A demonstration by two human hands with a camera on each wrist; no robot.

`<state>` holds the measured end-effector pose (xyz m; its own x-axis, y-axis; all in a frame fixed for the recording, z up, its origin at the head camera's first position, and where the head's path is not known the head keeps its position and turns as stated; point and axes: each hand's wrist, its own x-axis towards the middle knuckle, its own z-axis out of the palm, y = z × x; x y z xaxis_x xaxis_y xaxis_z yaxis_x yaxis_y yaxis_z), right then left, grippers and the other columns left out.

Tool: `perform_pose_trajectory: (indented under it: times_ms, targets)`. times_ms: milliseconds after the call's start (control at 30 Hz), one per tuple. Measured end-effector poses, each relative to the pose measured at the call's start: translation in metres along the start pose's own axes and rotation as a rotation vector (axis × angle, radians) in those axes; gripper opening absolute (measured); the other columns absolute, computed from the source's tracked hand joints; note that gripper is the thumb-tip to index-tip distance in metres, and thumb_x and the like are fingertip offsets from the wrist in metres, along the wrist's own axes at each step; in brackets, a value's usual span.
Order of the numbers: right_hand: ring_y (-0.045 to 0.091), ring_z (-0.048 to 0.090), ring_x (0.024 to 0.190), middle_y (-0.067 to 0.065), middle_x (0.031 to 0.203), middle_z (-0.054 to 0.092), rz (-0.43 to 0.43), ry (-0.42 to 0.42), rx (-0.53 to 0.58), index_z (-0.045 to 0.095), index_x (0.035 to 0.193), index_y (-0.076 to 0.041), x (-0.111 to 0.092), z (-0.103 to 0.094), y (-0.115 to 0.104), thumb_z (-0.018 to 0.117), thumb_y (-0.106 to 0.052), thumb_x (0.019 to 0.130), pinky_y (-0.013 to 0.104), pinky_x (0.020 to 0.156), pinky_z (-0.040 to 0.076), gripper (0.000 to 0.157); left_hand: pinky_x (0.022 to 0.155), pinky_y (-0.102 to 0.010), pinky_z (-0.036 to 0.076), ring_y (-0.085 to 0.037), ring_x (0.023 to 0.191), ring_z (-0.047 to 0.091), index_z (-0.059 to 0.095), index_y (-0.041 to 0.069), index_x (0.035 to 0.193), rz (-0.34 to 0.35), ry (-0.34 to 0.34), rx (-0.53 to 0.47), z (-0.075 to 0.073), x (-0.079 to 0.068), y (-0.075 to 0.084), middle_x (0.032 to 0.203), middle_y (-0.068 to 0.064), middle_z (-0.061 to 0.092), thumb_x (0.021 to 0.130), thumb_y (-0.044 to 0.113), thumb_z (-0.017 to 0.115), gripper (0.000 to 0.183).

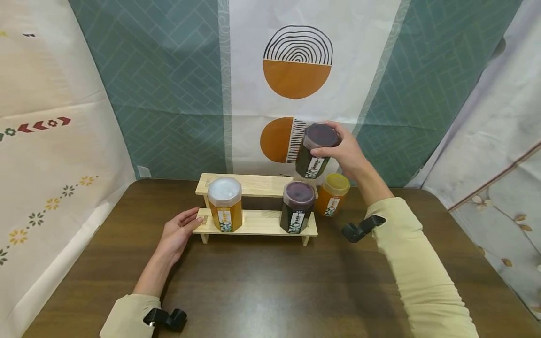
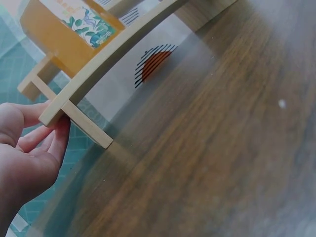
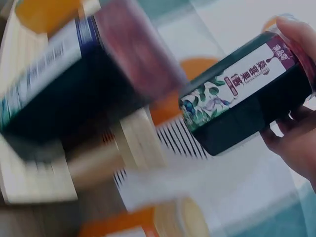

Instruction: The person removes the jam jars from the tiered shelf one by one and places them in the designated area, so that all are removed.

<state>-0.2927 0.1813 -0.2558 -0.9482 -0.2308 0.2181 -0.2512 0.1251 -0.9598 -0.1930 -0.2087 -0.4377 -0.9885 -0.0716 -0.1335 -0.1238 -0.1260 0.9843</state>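
Note:
My right hand grips a dark jar with a purple lid near its top, thumb on the near side. The jar is tilted in the air over the right end of a two-tier wooden rack. With thumb and fingers, my left hand holds the left end of the lower tier; the left wrist view shows fingers beneath the board. On that tier stand an amber jar with a whitish lid at left and another dark purple-lidded jar at right.
An orange jar with a yellow lid stands on the brown table, just right of the rack. Behind the table hangs a patterned cloth, with pale cloths at both sides. Black wrist mounts are on both sleeves.

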Motion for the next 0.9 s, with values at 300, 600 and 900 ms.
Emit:
perform_pose_trajectory:
  times_ms: [300,600,900]
  targets:
    - [0.014,0.053,0.101,0.004,0.118,0.050,0.038,0.035,-0.144,0.037,0.143,-0.005,-0.019,-0.064,0.009,0.072,0.000,0.082,0.023,0.082,0.044,0.071,0.088,-0.015,0.044,-0.002,0.106,0.050,0.032,-0.010,0.144,0.010,-0.016,-0.005,0.001,0.000,-0.001,0.133,-0.015,0.044,0.097,0.005,0.057,0.055]
    - [0.010,0.057,0.093,0.002,0.112,0.052,0.075,0.015,-0.076,0.052,0.124,-0.016,-0.033,-0.112,0.022,0.070,0.009,0.082,0.019,0.076,0.048,0.053,0.088,-0.015,0.045,-0.002,0.104,0.053,0.033,-0.007,0.145,0.002,-0.011,0.008,0.000,0.002,-0.003,0.134,-0.014,0.042,0.098,0.009,0.058,0.056]
    - [0.012,0.058,0.092,0.003,0.109,0.055,0.046,0.004,0.186,0.057,0.118,-0.015,-0.043,-0.137,0.051,0.061,0.021,0.081,0.020,0.072,0.052,0.053,0.089,-0.015,0.044,-0.004,0.107,0.051,0.034,-0.008,0.145,0.020,0.008,0.042,0.001,0.001,-0.005,0.139,-0.020,0.038,0.098,0.010,0.057,0.055]
